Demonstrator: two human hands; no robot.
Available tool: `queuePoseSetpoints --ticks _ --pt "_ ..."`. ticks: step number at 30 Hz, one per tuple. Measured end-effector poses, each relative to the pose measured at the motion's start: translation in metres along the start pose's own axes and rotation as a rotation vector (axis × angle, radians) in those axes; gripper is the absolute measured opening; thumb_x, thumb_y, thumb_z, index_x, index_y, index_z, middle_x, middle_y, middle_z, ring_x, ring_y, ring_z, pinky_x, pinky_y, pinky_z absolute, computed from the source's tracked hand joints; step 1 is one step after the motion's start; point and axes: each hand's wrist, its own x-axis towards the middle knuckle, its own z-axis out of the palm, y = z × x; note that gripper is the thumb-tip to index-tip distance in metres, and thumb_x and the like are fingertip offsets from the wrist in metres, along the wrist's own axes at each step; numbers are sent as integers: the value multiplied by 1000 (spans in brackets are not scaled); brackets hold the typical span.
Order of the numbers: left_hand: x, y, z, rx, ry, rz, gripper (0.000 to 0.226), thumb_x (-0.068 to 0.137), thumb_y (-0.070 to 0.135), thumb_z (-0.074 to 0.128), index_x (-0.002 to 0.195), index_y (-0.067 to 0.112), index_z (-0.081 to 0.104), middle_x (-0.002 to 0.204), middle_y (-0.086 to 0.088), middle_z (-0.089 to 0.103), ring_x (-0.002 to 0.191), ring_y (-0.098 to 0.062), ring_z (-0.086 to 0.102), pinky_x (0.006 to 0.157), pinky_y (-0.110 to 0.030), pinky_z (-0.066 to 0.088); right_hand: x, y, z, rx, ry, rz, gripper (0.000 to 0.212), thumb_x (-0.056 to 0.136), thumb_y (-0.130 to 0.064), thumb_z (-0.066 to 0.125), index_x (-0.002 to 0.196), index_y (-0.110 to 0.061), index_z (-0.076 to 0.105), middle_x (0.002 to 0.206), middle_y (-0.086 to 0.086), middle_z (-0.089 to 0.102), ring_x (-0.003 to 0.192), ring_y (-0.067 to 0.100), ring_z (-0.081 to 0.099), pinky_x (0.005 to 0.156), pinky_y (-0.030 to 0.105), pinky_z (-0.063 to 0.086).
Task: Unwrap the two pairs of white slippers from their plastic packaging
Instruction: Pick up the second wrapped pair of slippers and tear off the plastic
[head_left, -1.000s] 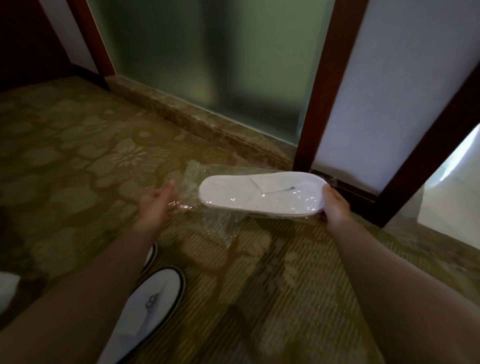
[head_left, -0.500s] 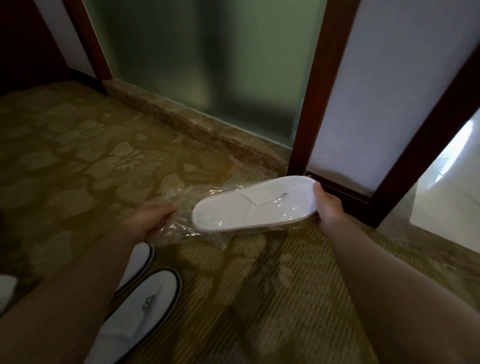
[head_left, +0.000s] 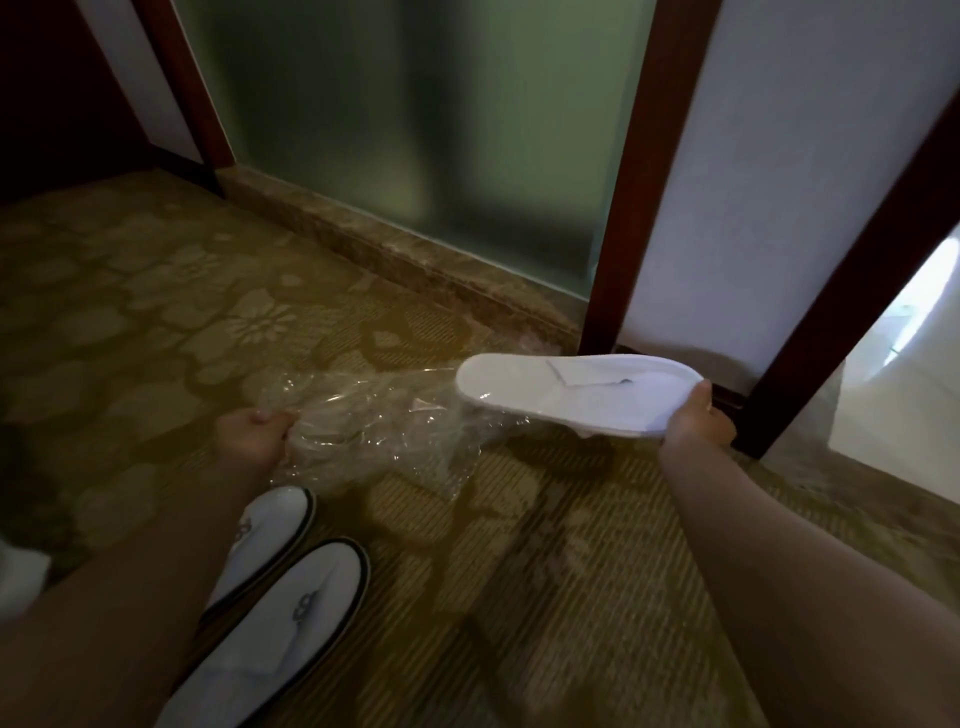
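Observation:
A flat pair of white slippers (head_left: 576, 392), pressed together, is held out above the carpet by my right hand (head_left: 693, 418), which grips the right end. Most of the pair is bare; only the lower left edge still touches the clear plastic bag (head_left: 374, 431). My left hand (head_left: 252, 434) is closed on the crumpled left end of that bag, which stretches loosely between the two hands. Another white pair with dark trim (head_left: 291, 587) lies unwrapped on the carpet at the lower left, partly behind my left forearm.
Patterned olive carpet (head_left: 519, 571) covers the floor. A frosted glass panel (head_left: 415, 130) over a stone sill (head_left: 395, 254) stands ahead, dark wooden door frames (head_left: 639, 182) to the right, and a bright tiled opening (head_left: 904, 374) at far right. Something white (head_left: 15, 577) shows at the left edge.
The slippers have slid right, out of the bag. My left hand has closed on the bag's end and drawn it left and down, so the plastic now hangs empty between the hands.

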Motion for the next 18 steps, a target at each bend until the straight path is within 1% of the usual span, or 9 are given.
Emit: queuePoseSetpoints --ticks 2,4,6,8,10,12,13,15,18 --pt "3 -2 1 -24 48 -10 33 86 14 63 57 12 48 51 -4 47 47 -15 44 51 -24 39 -3 0 0 -10 34 46 58 96 -45 40 136 -3 44 137 17 52 124 36 50 99 36 39" --pt "4 -3 5 -41 71 0 34 86 13 62 56 12 47 56 -5 45 46 -11 45 47 -17 39 -6 1 0 -28 68 71 60 97 -46 37 138 -4 42 139 17 50 125 36 48 101 39 37" --pt "4 -1 8 -63 83 -10 35 86 13 61 54 12 46 57 -4 44 49 -12 46 43 -11 36 -9 0 1 -36 107 84 60 96 -47 36 139 -5 40 141 17 49 127 36 47 102 40 36" --pt "4 3 11 -140 107 -69 35 86 14 60 55 13 44 52 -5 46 53 -19 45 49 -21 35 -10 0 1 -30 135 86 60 97 -46 35 141 -5 38 143 16 47 128 36 45 104 41 35" --pt "6 5 12 -277 124 -140 31 84 13 58 56 14 46 41 -1 51 43 -17 47 49 -28 36 -12 -2 1 2 136 87 58 97 -45 33 141 -7 35 143 15 46 127 35 46 105 42 35" --pt "3 6 16 -333 121 -187 23 84 13 57 62 11 51 49 -3 53 41 -15 48 50 -28 38 -13 -3 2 88 97 108 56 97 -45 33 141 -10 34 140 15 47 119 32 53 96 43 46" --pt "0 6 19 -341 123 -199 14 85 13 57 71 8 54 58 -5 51 46 -18 48 50 -28 38 -12 -4 3 155 68 110 54 97 -43 35 140 -11 34 138 15 48 109 30 56 85 39 53" --pt "-4 5 30 -335 149 -185 10 84 13 59 90 5 58 70 -9 53 50 -19 49 49 -25 38 -12 -8 4 265 23 88 49 97 -38 39 138 -11 36 134 14 49 96 24 53 66 30 52" --pt "-11 8 53 -289 147 -117 16 84 13 59 88 -2 63 76 -12 57 61 -20 59 63 -28 44 -12 -12 10 318 -34 53 47 96 -36 43 136 -12 38 128 11 48 96 23 50 61 28 51"
